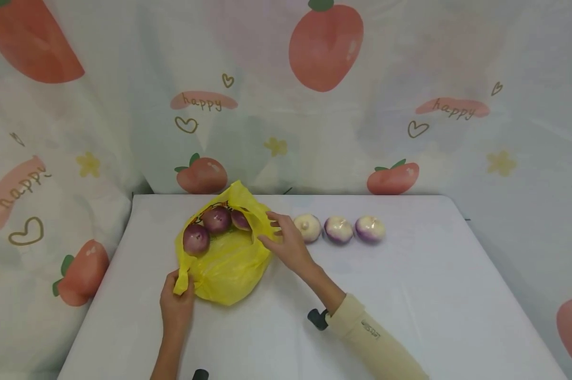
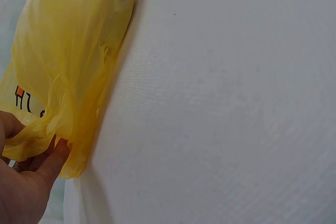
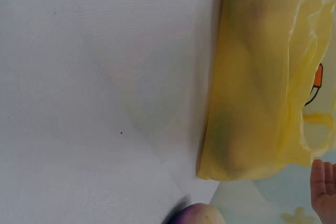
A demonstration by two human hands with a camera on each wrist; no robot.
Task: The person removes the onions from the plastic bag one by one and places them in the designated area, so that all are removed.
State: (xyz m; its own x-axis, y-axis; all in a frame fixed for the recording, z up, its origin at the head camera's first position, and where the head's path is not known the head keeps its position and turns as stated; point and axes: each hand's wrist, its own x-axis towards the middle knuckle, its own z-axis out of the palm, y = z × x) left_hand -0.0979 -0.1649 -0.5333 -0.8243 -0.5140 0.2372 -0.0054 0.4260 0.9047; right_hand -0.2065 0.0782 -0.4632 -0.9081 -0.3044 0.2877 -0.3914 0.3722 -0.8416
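Observation:
A yellow plastic bag (image 1: 231,269) lies on the white table with its mouth spread, showing several purple onions (image 1: 196,239) inside. My left hand (image 1: 177,303) pinches the bag's near-left handle between thumb and fingers; the left wrist view shows the gathered plastic (image 2: 31,139) in that grip. At the bag's right rim is my right hand (image 1: 291,245), its fingers spread and relaxed. In the right wrist view, the fingertips of that hand (image 3: 324,190) come right at the handle's edge. Printing on the bag shows only in part.
Three round white-and-purple vegetables (image 1: 339,230) stand in a row right of the bag, the leftmost close behind my right hand. A fruit-patterned cloth (image 1: 324,132) hangs behind the white table (image 1: 409,306) and along its left side.

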